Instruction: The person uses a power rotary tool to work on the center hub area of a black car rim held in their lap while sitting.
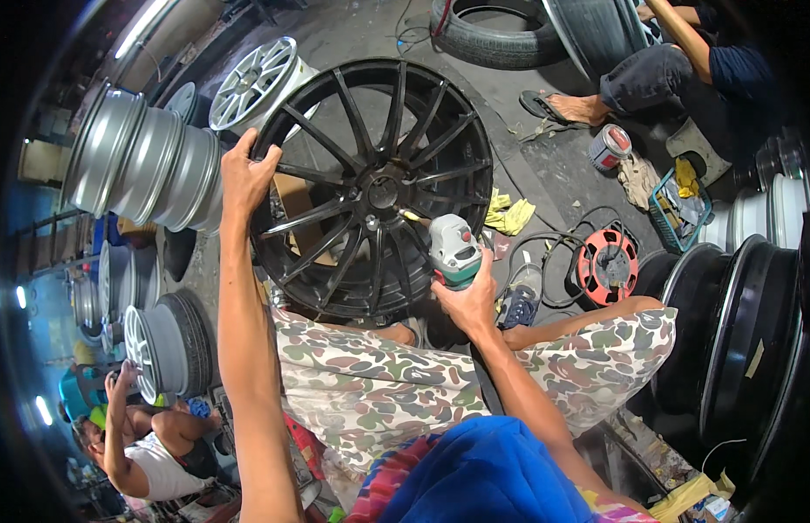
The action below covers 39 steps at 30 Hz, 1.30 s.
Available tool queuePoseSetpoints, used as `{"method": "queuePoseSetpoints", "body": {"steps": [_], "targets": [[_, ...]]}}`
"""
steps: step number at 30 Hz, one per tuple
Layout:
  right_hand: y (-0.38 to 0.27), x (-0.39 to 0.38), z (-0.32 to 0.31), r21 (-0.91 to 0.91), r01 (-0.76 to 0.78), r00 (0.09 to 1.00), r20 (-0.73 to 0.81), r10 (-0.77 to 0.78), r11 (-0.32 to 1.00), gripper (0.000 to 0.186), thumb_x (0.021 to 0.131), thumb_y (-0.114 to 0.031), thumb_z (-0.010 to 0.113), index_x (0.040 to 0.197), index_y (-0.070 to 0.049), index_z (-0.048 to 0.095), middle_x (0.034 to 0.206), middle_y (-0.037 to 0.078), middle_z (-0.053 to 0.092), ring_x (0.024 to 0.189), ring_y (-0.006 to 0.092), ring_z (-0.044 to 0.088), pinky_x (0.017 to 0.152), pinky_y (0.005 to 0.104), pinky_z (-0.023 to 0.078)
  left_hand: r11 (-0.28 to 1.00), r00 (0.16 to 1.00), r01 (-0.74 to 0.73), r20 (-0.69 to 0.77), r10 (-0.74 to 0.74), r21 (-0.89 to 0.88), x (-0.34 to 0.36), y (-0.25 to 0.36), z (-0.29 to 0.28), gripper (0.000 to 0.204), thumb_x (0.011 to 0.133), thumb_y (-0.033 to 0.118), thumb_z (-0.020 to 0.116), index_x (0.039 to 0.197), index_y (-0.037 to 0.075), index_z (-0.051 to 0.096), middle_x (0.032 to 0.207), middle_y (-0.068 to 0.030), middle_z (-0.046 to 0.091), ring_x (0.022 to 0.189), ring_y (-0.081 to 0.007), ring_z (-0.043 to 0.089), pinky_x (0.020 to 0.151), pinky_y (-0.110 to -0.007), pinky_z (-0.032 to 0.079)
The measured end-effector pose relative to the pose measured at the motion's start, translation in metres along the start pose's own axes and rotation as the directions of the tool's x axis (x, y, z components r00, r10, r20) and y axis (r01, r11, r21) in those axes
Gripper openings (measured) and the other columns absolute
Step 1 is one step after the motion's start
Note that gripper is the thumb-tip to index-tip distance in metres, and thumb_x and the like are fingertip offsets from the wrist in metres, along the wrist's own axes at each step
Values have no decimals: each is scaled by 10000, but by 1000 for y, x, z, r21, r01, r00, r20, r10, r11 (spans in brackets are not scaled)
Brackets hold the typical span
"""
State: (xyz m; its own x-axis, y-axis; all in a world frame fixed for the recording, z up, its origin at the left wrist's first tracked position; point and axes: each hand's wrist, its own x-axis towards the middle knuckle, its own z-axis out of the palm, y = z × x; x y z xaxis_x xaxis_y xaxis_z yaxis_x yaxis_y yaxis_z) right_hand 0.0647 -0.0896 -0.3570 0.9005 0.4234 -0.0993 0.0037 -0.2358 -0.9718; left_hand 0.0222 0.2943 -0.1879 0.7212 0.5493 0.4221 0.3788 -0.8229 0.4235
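A large black multi-spoke wheel rim [393,122] stands tilted in front of my knees, its spoked face toward me. My left hand [250,170] is closed over the rim's left edge, thumb on the near side. In my right hand [471,295] is a grey and green power tool [455,244], gripped round its body. A small pale tip on the tool reaches toward the hub [380,189] at the rim's middle; whether it touches the metal I cannot tell. Part of the tool's lower body is hidden by my fingers.
Silver rims [117,157] are stacked at the left, and a white rim [252,83] lies behind. A red cable reel [607,266], a can [610,146] and a teal basket [681,213] stand at the right. Black rims [727,340] crowd the near right. Two other people sit nearby.
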Motion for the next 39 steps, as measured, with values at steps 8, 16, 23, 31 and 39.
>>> {"method": "queuePoseSetpoints", "body": {"steps": [8,16,23,31,39], "targets": [[-13,-2,-2,-5,-33,999,2,33,999,851,737,-177,892,1439,-30,434,1136,271,748,1053,419,765,906,486,595,1000,1000,-1,-9,1,-1,0,0,0,270,887,217,744,991,-12,648,704,-156,596,577,-174,530,615,-346,479],[-4,7,0,-5,29,999,-35,-30,1000,828,738,-169,883,1420,-14,441,1104,267,754,1007,417,771,884,477,596,1000,999,5,36,-6,23,-1,-1,0,275,929,167,742,1123,-19,686,801,-57,627,684,-79,516,635,-290,466],[-6,-2,3,15,-54,999,-6,54,998,836,735,-169,888,1419,-20,431,1121,268,747,1032,424,763,900,480,592,998,999,22,43,-24,51,-1,-4,-5,283,935,168,742,1127,-30,680,798,-52,616,689,-82,515,642,-296,467],[3,-2,1,-8,-21,1000,-16,21,1000,888,732,-190,902,1444,-21,400,1123,293,735,1049,467,746,907,515,583,1000,1000,-25,-15,25,19,-1,-11,2,292,900,230,755,1029,-13,658,707,-140,574,599,-160,525,618,-349,478],[-3,-2,-1,1,3,1000,0,-3,1000,892,739,-188,894,1457,-36,388,1075,296,747,993,496,743,880,528,581,997,999,-50,-4,50,64,-1,-17,-1,312,918,192,756,1099,-46,667,725,-92,590,642,-101,532,606,-319,469]]}}
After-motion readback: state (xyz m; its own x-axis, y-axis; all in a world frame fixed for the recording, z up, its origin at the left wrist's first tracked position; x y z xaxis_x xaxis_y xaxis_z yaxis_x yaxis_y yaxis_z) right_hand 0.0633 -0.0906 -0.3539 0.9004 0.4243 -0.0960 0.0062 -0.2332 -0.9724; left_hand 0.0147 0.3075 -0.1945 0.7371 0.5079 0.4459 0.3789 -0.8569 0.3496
